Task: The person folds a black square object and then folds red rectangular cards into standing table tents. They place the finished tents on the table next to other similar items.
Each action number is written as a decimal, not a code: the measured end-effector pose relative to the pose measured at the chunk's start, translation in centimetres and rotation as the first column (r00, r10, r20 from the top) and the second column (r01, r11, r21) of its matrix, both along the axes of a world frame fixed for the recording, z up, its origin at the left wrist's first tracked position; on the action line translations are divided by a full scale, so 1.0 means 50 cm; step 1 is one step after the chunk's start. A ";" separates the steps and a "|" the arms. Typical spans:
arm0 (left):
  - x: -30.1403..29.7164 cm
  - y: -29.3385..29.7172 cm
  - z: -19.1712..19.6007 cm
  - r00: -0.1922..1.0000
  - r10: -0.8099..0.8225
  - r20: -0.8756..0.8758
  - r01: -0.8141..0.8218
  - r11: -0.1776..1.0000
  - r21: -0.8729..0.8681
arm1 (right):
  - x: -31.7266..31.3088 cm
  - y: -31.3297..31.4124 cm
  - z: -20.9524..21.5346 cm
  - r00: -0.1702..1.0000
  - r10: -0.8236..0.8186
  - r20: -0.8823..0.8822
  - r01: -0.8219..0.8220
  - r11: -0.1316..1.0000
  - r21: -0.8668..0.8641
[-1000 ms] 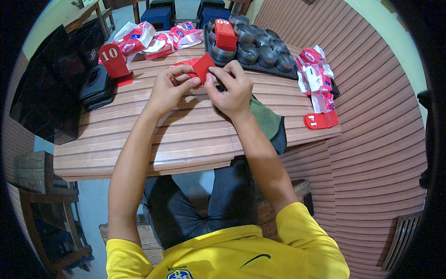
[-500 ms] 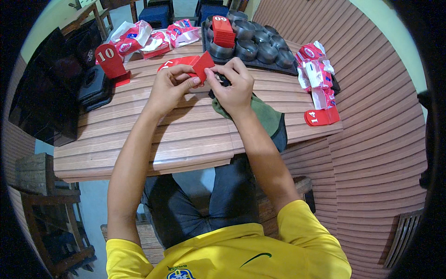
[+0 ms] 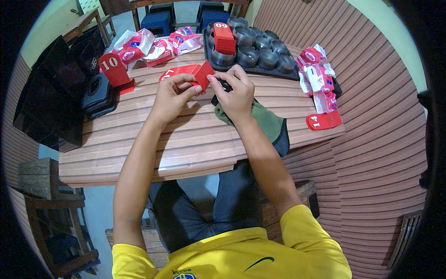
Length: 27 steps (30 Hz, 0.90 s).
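A bent red plastic table number sign (image 3: 203, 74) is in front of me over the table. Its flat panel with white digits points to the left, and its short foot stands up. My left hand (image 3: 175, 95) is closed on the sign near the bend, thumb in front. My right hand (image 3: 236, 90) pinches at the foot's right edge with thumb and forefinger. Under its curled fingers a small black thing (image 3: 225, 85) shows in part; I cannot tell its kind. A green cloth with dark edging (image 3: 265, 122) lies below my right wrist, hanging over the table's front edge.
On the wooden table (image 3: 111, 153), a red number sign (image 3: 114, 69) stands left by black holders (image 3: 98, 95). Tissue packs (image 3: 134, 45) lie behind. A black tray (image 3: 278, 72) carries metal cups (image 3: 246, 56) and stacked red signs (image 3: 224, 39). Another sign (image 3: 324, 121) lies right, near more tissue packs (image 3: 318, 76).
The whole view has shifted slightly down and right. Both hands keep their grip on the red sign, which is tilted a little differently.
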<state>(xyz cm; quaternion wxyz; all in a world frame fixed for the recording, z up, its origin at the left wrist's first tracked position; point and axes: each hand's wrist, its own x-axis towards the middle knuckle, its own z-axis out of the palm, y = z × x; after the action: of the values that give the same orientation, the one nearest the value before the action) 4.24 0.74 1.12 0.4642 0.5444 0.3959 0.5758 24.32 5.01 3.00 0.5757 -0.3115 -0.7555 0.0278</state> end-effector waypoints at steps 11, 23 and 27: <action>-0.003 0.006 -0.004 1.000 0.002 -0.023 -0.002 1.000 -0.001 | 0.000 0.001 -0.004 0.999 0.043 0.018 -0.044 0.999 0.029; -0.002 0.011 -0.013 0.998 0.041 -0.046 -0.042 0.999 -0.007 | -0.004 0.001 -0.005 0.998 -0.048 0.030 0.047 0.999 0.017; -0.004 0.013 -0.017 0.999 0.036 -0.028 -0.036 0.999 -0.014 | -0.004 -0.001 -0.007 0.999 -0.024 0.032 0.023 0.999 0.041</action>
<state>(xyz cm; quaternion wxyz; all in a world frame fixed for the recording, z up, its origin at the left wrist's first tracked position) 4.02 1.37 0.29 0.4521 0.5417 0.4164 0.5734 24.13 4.95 2.68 0.5699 -0.3087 -0.7615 0.0005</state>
